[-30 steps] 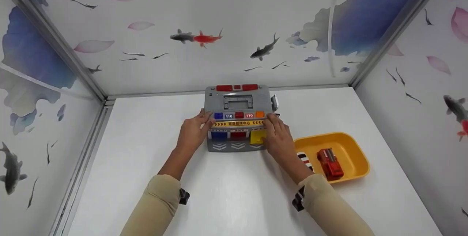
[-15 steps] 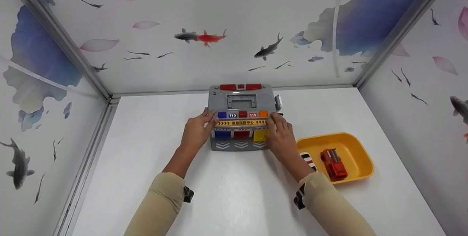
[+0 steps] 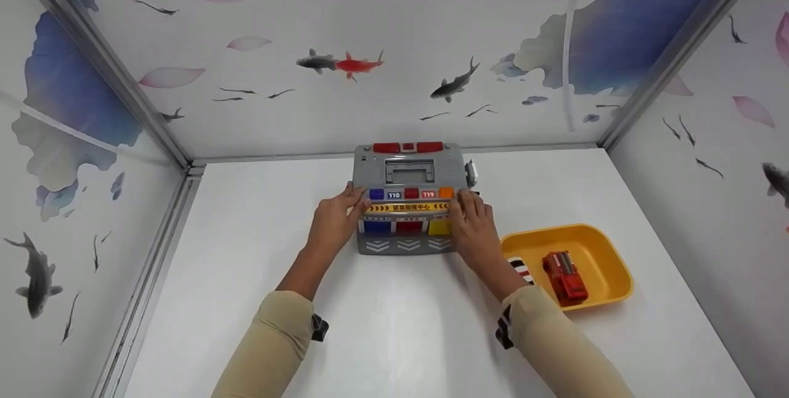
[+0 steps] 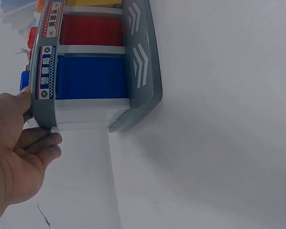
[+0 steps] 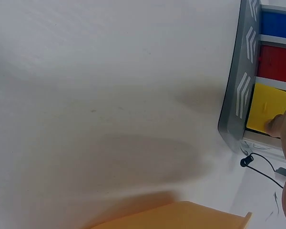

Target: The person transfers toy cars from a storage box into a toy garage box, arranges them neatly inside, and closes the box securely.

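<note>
A grey toy garage (image 3: 400, 244) with blue, red and yellow doors stands near the back wall. My left hand (image 3: 333, 221) grips the left end of its roof edge. In the left wrist view, the thumb is at the front of that edge and the other fingers curl beside the end wall, near the blue door (image 4: 93, 78). My right hand (image 3: 476, 225) holds the roof's right front corner, fingers bent over the top. Its thumb (image 5: 275, 126) presses on the yellow door (image 5: 267, 106), which sits slightly askew in its frame in the right wrist view.
Right of the garage is a yellow tray (image 3: 607, 262) holding a red toy fire truck (image 3: 565, 278) and a white toy vehicle (image 3: 521, 269) partly behind my right forearm. A black cord (image 5: 262, 157) hangs at the garage's right side. Printed walls surround the white table (image 3: 259, 201).
The yellow door has swung inward a little under my right thumb. Both hands stay at the garage's front corners. The whole head view has shifted slightly.
</note>
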{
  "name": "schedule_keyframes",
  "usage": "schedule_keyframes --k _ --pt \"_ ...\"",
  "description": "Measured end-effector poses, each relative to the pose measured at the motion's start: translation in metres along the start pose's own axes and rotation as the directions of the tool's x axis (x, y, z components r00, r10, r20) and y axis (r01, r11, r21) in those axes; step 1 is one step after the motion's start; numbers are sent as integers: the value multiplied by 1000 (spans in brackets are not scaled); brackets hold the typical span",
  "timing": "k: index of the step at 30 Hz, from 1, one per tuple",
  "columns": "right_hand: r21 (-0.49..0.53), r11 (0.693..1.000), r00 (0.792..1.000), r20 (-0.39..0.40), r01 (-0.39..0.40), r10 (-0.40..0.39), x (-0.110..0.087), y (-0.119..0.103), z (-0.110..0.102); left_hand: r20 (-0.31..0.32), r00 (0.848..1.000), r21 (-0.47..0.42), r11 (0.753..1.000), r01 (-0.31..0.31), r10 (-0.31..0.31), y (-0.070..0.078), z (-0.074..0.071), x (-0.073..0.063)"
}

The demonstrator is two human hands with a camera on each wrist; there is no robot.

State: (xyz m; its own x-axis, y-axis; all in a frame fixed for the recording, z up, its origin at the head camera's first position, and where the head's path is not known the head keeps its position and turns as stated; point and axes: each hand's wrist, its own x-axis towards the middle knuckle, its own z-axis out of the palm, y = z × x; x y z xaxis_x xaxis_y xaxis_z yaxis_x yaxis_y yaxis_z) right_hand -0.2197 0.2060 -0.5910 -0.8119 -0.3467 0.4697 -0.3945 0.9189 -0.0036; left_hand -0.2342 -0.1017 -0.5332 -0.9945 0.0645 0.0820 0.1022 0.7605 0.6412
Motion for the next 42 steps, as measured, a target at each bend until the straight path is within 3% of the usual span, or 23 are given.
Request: schedule_keyframes --k 12,42 --pt "63 998 999 -16 30 -29 1 2 3 1 1000 -13 1000 -15 15 -2 -4 0" --pt "-23 999 1000 6 -29 29 14 -2 1 2 1000 -23 1000 4 -4 -2 1 -1"
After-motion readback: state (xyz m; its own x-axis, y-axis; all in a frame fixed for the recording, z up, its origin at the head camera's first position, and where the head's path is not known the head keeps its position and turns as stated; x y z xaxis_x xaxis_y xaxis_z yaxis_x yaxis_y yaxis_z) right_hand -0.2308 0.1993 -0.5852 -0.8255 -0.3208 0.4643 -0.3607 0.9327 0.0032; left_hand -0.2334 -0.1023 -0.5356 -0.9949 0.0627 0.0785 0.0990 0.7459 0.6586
